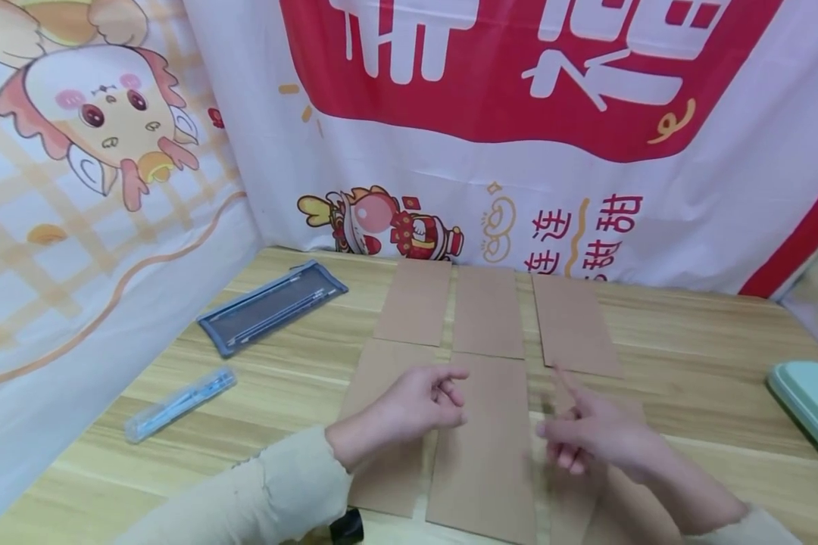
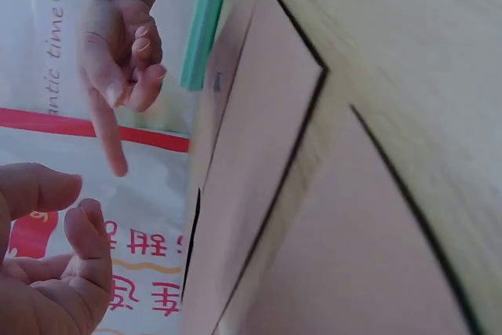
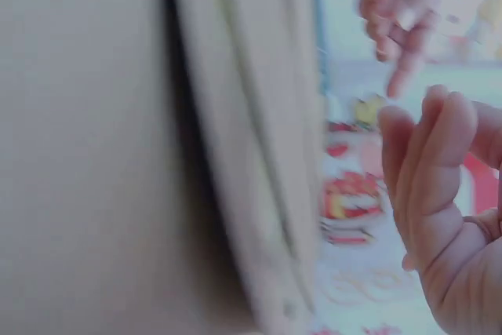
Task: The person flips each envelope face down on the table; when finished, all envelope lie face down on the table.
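Note:
Brown cardboard sheets lie in rows on the table. At the back are a left sheet (image 1: pixel 414 301), a middle sheet (image 1: pixel 488 310) and a right sheet (image 1: pixel 576 325) set slightly apart. Nearer are a front left sheet (image 1: pixel 388 481), a long front middle sheet (image 1: pixel 487 469) and partly hidden front right sheets (image 1: pixel 572 503). My left hand (image 1: pixel 423 397) hovers over the front left and middle sheets, its index finger extended, holding nothing. Over the front right sheets is my right hand (image 1: pixel 596 431), index finger pointing towards the back right sheet, other fingers loosely bent around nothing.
A blue mesh pencil case (image 1: pixel 273 306) lies at the left, with a clear case of blue pens (image 1: pixel 180 405) in front of it. A mint-green case (image 1: pixel 814 401) is at the right edge. Near my left sleeve sits a black object (image 1: pixel 348 526). Printed curtains (image 1: pixel 409 166) hang behind.

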